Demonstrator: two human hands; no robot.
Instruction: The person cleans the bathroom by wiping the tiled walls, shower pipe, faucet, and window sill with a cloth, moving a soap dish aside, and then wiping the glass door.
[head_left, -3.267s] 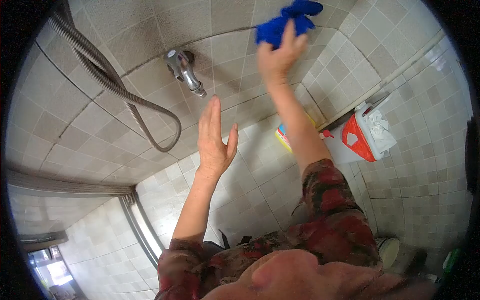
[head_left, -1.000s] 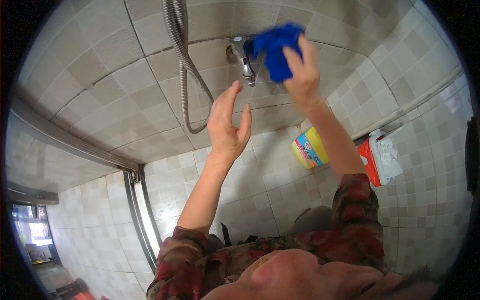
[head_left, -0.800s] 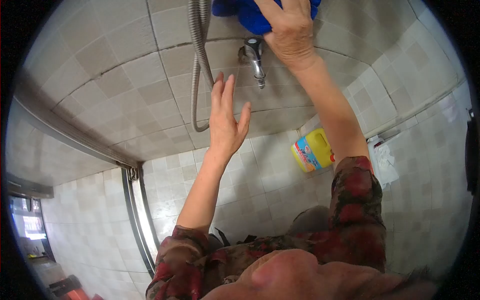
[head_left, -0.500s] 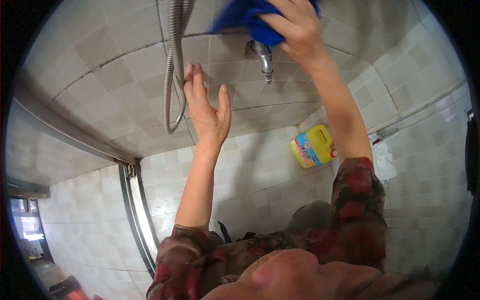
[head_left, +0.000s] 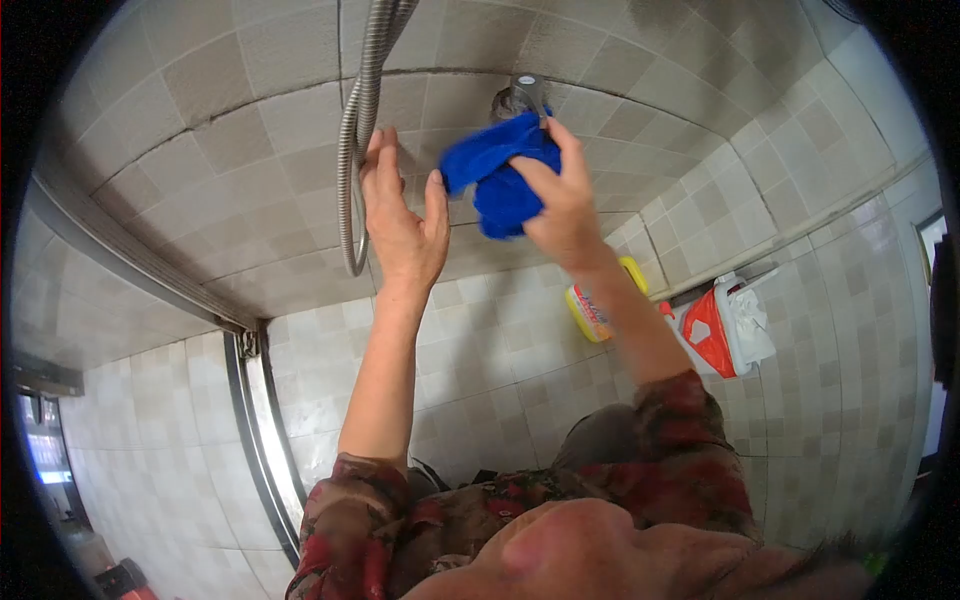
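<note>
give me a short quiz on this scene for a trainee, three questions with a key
1. Multiple choice: how is the left hand?
a) clenched into a fist
b) open, holding nothing
c) hidden behind the body

2. True or false: the right hand holds a blue cloth.

3. Fill in the blank: in the picture, the metal hose hangs to the ____ of the tap.

Key: 1: b. 2: true. 3: left.
</note>
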